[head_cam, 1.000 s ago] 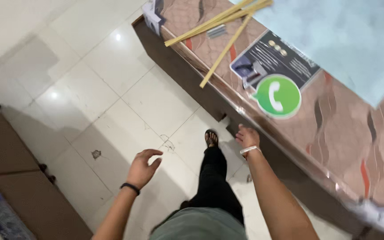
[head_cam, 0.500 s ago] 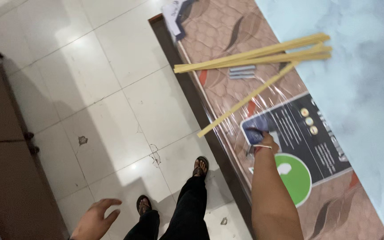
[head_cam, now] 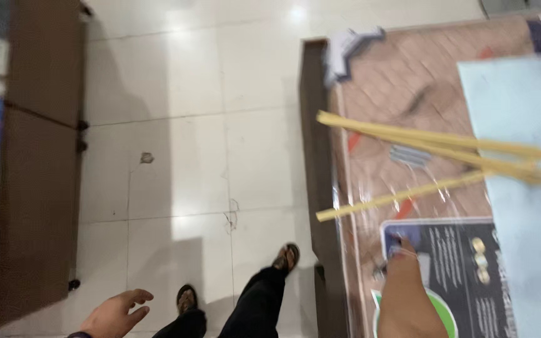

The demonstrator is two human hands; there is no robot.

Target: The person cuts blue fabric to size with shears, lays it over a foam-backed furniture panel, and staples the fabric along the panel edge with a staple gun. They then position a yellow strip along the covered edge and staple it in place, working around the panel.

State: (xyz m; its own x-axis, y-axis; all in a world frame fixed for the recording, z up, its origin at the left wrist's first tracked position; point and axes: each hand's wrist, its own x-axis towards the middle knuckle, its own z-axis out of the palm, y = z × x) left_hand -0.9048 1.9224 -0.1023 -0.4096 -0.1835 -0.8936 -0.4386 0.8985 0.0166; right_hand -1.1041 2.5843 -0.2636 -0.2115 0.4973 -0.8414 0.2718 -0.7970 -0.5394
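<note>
While my right hand (head_cam: 401, 250) presses its hidden fingers on the plastic-wrapped brown patterned mattress (head_cam: 402, 106), the long pale wooden sticks (head_cam: 421, 141) lie untouched ahead; my left hand (head_cam: 117, 310) hangs open, empty.

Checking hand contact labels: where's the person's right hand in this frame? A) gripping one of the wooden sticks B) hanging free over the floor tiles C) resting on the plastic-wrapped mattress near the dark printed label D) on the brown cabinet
C: the right hand lies on the wrapped mattress at the dark label, below the wooden sticks and apart from them; the left hand is over the tiled floor.
</note>
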